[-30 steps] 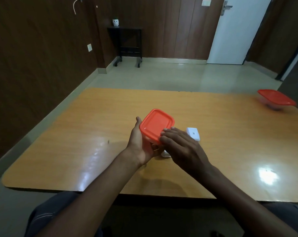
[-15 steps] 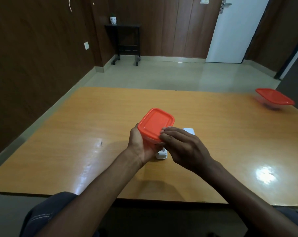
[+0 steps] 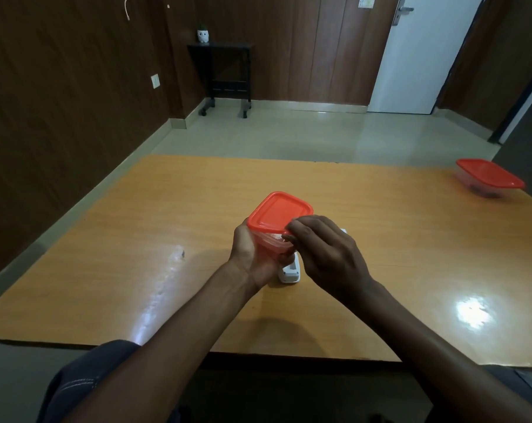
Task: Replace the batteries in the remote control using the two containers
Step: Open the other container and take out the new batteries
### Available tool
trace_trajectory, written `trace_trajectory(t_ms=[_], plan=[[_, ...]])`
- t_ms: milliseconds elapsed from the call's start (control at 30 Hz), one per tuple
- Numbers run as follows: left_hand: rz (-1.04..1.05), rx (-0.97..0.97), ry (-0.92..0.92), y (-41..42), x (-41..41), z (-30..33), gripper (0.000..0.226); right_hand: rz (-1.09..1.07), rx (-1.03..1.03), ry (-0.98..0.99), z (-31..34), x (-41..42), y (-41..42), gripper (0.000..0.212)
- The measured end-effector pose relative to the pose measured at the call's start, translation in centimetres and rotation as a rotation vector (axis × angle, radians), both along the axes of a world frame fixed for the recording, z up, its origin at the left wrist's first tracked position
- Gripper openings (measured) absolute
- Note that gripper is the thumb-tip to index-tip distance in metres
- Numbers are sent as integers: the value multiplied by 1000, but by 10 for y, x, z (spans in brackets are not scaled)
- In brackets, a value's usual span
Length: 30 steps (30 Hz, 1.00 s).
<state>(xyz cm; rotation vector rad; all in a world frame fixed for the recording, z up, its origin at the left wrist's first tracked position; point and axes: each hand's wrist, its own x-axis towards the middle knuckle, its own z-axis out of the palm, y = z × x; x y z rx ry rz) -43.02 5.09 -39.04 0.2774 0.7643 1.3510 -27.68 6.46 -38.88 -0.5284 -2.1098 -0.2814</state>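
The left hand (image 3: 252, 254) grips a small container (image 3: 274, 244) above the surface (image 3: 167, 239), over the white remote (image 3: 290, 271). Right-hand fingers (image 3: 298, 228) pinch its orange lid's (image 3: 278, 212) corner. A sudden release could spill the contents.

Left hand (image 3: 252, 254) grips container (image 3: 274, 239); right hand (image 3: 325, 254) pinches lid (image 3: 278, 215).

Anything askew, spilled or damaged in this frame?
Nothing spilled or broken. The container in the left hand is tilted, and the right hand pinches its orange lid at the near corner. The second container sits closed, far right.
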Motion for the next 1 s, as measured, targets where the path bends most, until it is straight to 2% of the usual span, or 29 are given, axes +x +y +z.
trace_trajectory(t_ms=[100,233,333,567,733,900,1000], plan=[[2,1,-10,2,-4,2,41,-5,13,42,-2,-6,-2,13],[18,-42,101,-3,-2,0,42,-36,-34,190,9,-12,6,12],[37,-88,67,-7,1,-1,43,-58,-38,252,19,-13,16,18],[46,-14,-5,-11,-18,1,45,-126,-137,461,19,-32,14,19],[54,-34,30,-22,-32,-7,42,-98,-176,469,20,-44,12,16],[28,-37,70,-34,-51,-16,44,-110,-432,601,23,-52,14,17],[2,-45,121,-39,-65,-18,66,-130,-580,627,21,-59,13,18]])
